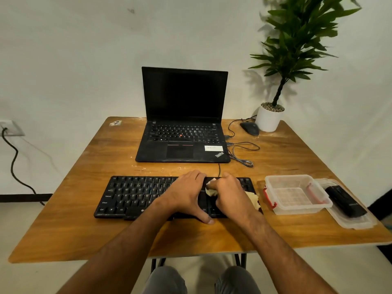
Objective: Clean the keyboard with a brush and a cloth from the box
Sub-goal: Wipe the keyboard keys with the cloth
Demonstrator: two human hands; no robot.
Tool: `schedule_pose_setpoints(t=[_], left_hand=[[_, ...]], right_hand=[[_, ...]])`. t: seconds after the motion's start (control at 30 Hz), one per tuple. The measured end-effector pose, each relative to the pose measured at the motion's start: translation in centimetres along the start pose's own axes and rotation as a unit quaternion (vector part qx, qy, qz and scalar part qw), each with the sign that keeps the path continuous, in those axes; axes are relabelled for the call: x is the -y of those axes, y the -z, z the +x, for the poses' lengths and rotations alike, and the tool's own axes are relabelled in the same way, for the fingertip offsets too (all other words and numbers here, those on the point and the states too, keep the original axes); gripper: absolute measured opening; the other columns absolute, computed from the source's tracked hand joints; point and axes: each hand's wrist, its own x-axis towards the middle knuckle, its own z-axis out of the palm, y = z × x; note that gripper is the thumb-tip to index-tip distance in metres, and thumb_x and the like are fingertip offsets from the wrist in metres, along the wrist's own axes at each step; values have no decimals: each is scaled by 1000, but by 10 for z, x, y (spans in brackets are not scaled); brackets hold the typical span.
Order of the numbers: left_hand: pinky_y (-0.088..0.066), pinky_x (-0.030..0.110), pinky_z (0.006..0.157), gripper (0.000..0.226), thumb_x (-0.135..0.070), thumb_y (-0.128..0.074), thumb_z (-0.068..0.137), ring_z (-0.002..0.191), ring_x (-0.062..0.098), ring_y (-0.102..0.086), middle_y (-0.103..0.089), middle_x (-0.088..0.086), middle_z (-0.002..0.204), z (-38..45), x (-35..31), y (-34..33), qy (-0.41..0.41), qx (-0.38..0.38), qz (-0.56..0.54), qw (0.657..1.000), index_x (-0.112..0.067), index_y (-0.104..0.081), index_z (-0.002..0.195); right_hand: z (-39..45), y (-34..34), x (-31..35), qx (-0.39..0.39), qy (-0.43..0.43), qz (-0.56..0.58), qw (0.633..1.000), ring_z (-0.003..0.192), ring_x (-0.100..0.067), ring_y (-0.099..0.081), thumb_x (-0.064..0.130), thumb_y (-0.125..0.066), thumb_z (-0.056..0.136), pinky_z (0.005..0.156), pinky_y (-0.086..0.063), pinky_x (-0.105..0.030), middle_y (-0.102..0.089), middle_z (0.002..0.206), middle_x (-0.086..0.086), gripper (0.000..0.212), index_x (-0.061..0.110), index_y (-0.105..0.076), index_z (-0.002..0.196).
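Open laptop [183, 124] beyond the hands, screen dark; mouse [249, 128] and potted plant [269, 118] far right of it.

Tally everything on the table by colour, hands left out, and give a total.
Black: 4, the keyboard, laptop, mouse and the black object on the lid.
Clear plastic: 2, the box and its lid.
Cream: 1, the cloth gripped by the right hand.
White: 1, the plant pot.
Total: 8
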Motion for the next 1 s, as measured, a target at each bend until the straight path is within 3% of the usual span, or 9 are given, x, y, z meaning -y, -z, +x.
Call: schedule_pose_setpoints(t=[0.13, 0.23, 0.3, 0.4, 0.47, 0.63, 0.77, 0.87, 1.0], left_hand=[[-41, 33, 109, 123, -84, -84, 50, 117, 13, -43, -44, -5, 132, 1, -1, 1, 5, 12, 2, 1000, -19, -40, 145], [-41, 34, 110, 124, -84, -84, 50, 117, 13, -42, -43, -4, 132, 3, -1, 1, 8, 15, 4, 1000, -19, -39, 145], [-40, 35, 111, 124, -84, -84, 51, 118, 14, -43, -43, -3, 133, 2, 0, 1, 7, 17, 5, 1000, -18, -39, 145], [-40, 35, 111, 126, -84, -84, 52, 119, 15, -43, -43, -2, 134, 1, -1, -1, 6, 17, 11, 1000, -15, -38, 147], [-41, 34, 110, 127, -84, -83, 51, 117, 14, -42, -43, -3, 133, 2, -2, 0, 6, 17, 11, 1000, -15, -37, 148], [-39, 33, 112, 128, -83, -85, 50, 121, 14, -42, -42, -2, 136, 2, -3, 2, 13, 21, 9, 1000, -16, -36, 148], [-37, 33, 114, 130, -82, -86, 52, 124, 16, -42, -42, -1, 139, 1, -6, 2, 11, 22, 14, 1000, -14, -34, 150], [-37, 34, 116, 132, -81, -86, 53, 126, 17, -42, -41, 0, 141, 2, -6, 2, 18, 27, 15, 999, -14, -33, 152], [-38, 37, 117, 133, -82, -86, 50, 127, 17, -42, -41, 0, 142, 3, -6, 3, 26, 32, 10, 999, -15, -33, 152]], right_hand=[[-3, 24, -5, 50, -3, 3, 999, 113, -18, -60, 2, -67, 89, 90, -48, -26, -67, 121, -3, 42, 24, -72, 125], [4, 31, -11, -9, -30, 47, 998, 107, -12, -66, -4, -67, 85, 90, -52, -22, -75, 114, 2, 40, 22, -77, 113], [2, 19, -7, 4, -5, 43, 999, 113, -16, -62, -2, -67, 85, 98, -51, -29, -73, 117, 0, 43, 24, -75, 118], [-12, 3, -1, 46, 34, -5, 998, 115, -24, -56, 9, -69, 90, 97, -48, -30, -58, 116, -4, 39, 26, -71, 125], [-17, 15, -7, 68, 29, -2, 997, 116, -22, -57, 5, -70, 88, 98, -47, -29, -64, 121, -2, 40, 29, -74, 120], [-3, 26, -23, -56, -64, 61, 994, 112, -13, -65, -7, -67, 84, 93, -48, -21, -73, 119, 2, 44, 21, -75, 117], [-12, 6, -12, 8, -5, 11, 1000, 113, -21, -56, 6, -68, 90, 99, -47, -30, -63, 116, -3, 44, 29, -70, 127], [-19, 16, -14, 43, 11, 21, 999, 114, -18, -59, 3, -70, 88, 95, -45, -23, -69, 119, 0, 41, 28, -74, 120], [-5, 29, -27, -53, -88, 74, 992, 106, -8, -65, 0, -71, 85, 90, -50, -20, -74, 117, 3, 37, 23, -76, 114]])
